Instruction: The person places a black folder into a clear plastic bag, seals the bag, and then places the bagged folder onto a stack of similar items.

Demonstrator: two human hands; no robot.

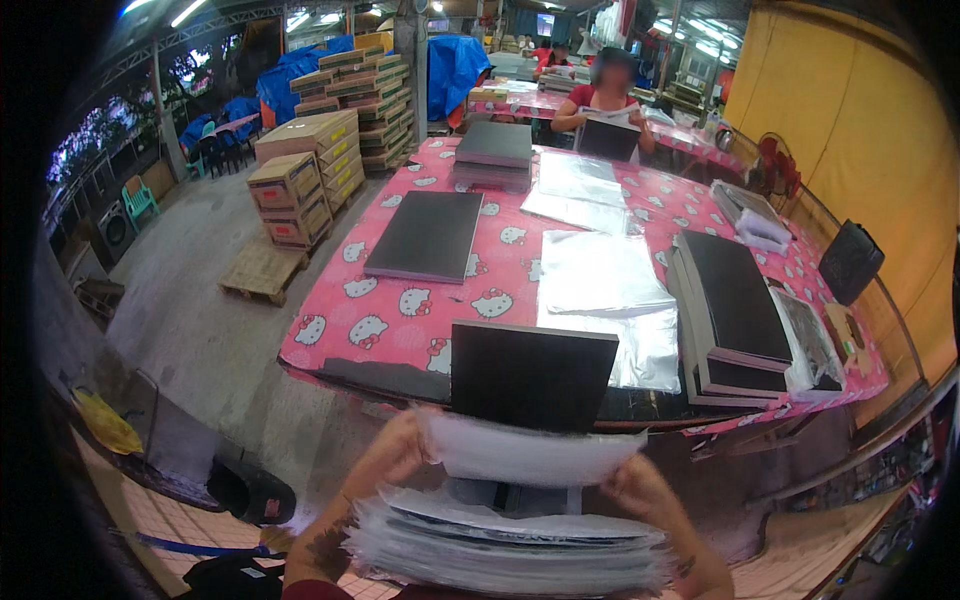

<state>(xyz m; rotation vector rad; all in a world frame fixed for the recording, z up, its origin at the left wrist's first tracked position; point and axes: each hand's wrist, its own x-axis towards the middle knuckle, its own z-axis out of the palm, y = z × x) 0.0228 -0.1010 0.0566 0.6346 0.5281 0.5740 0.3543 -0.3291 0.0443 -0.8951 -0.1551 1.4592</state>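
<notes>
Head view: at the lower centre of the frame, the left hand (402, 442) and the right hand (637, 484) hold a translucent plastic bag (535, 458) stretched between them, the fingers of each clamped on one end of it; blur hides how the single fingers lie. Just above the bag, a black board (530, 375) stands upright in front of the near edge of the pink tabletop (335, 290); its lower edge is hidden by the plastic, so I cannot tell whether it is inside. At the bottom of the frame, between the forearms, lies a thick pile of plastic-wrapped pieces (510, 548).

On the tabletop, another black board (428, 235) lies flat left of centre, with a dark stack (495, 145) beyond it. Shiny plastic sheets (605, 275) spread over the middle, and right of them rises a stack of black boards (735, 300). At the upper right of centre, a co-worker (605, 97) in red holds a black board (608, 139) and some plastic. Cardboard boxes (285, 197) stand on a wooden pallet (265, 275) at the upper left, and a yellow curtain (850, 130) fills the upper right.
</notes>
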